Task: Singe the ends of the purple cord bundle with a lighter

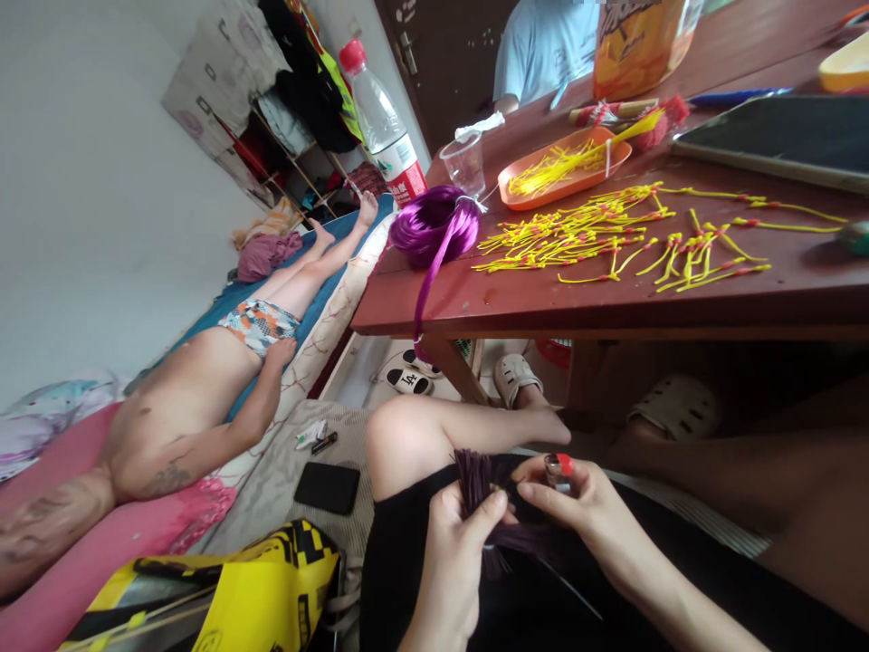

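Note:
Over my lap, my left hand (pixel 465 530) is closed around a bundle of dark purple cords (pixel 475 475), whose cut ends stick up above the thumb. More dark strands hang below and trail to the right. My right hand (pixel 570 498) is beside the bundle, thumb and forefinger pinched close to the strands; whether a strand lies between those fingertips is hard to see. Held in the same hand is a small red and shiny thing that looks like a lighter (pixel 558 466). On the table edge lies a coil of bright purple cord (pixel 434 226), one length hanging down.
Knotted yellow-and-red cords (pixel 584 226) lie on the red-brown table (pixel 434 312), near an orange tray (pixel 563 172), a plastic cup (pixel 465 163) and a bottle (pixel 384 127). A person (pixel 196 380) lies on the bed at left. A yellow bag (pixel 264 589) is close by. Another person (pixel 543 54) is across the table.

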Motion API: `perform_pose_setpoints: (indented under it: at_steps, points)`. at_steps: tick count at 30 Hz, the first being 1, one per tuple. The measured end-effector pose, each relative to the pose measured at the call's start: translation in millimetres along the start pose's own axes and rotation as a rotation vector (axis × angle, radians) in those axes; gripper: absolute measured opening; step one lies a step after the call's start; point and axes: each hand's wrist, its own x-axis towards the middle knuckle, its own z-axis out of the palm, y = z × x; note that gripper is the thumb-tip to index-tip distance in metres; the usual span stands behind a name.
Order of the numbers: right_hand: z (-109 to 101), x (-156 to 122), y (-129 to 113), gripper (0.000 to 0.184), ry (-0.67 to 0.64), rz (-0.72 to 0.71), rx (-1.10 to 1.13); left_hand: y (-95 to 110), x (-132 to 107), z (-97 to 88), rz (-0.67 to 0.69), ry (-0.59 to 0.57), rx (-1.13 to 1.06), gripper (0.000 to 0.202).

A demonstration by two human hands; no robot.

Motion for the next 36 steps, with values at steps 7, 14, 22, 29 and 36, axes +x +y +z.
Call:
perform_pose_setpoints:
  at_steps: [7, 14, 22, 29, 36]
  points:
    - [3, 1, 1, 0.02, -0.076, 0.004, 0.012, 0, -1, 1.0, -0.004, -0.045, -0.037, 0.01]
    - [4, 0, 0, 0.024, -0.059, 0.001, 0.009, -1, 0, 1.5, -0.012, -0.035, -0.014, 0.015]
    - [6, 0, 3, 0.022, -0.08, -0.007, 0.058, -2, 1, 0.5, 0.006, -0.004, 0.007, 0.016]
    - [-1, 2, 3, 0.019, -0.037, -0.03, 0.025, -2, 0, -3.7, -0.008, 0.02, 0.036, 0.015]
    - [-6, -1, 6, 0.047, -0.062, 0.06, -0.075, 1, 0, -5.5, -0.009, 0.038, 0.082, 0.018]
